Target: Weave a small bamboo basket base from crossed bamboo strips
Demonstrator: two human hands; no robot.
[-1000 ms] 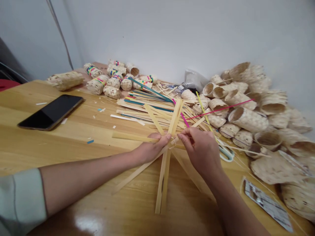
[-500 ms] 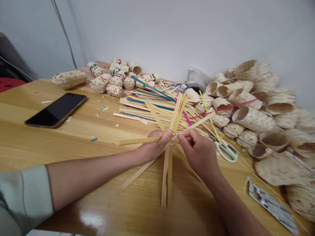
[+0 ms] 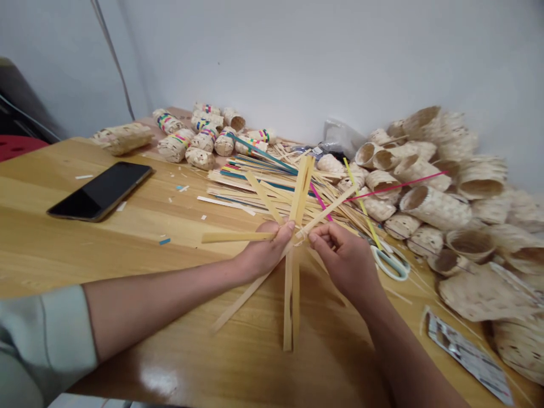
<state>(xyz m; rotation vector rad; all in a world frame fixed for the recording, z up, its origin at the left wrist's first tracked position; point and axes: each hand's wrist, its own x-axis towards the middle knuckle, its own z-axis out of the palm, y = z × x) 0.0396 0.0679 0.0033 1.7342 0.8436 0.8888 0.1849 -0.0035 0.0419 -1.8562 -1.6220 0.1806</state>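
Note:
Flat pale bamboo strips (image 3: 288, 306) cross at one point and fan out like a star above the table. My left hand (image 3: 270, 249) is closed on them at the crossing, thumb on top. Just to the right, my right hand (image 3: 342, 258) is closed in a pinch, its thumb and forefinger beside the crossing. A thin pale strand (image 3: 300, 237) loops round the crossing and reaches those fingertips; its end is hidden by the fingers. Beyond the hands lies a pile of loose strips (image 3: 255, 184), some teal, pink and yellow.
Woven bamboo tubes (image 3: 437, 207) are heaped along the right side. Smaller tubes with coloured bands (image 3: 174, 144) stand at the back left. A phone (image 3: 102, 190) lies at left, scissors (image 3: 391, 263) right of my right hand, and a silver packet (image 3: 467, 357) at the front right.
The star of strips has turned and tilted slightly; the strip pointing to the upper right now stands steeper. My right fingertips have drawn slightly away from the crossing.

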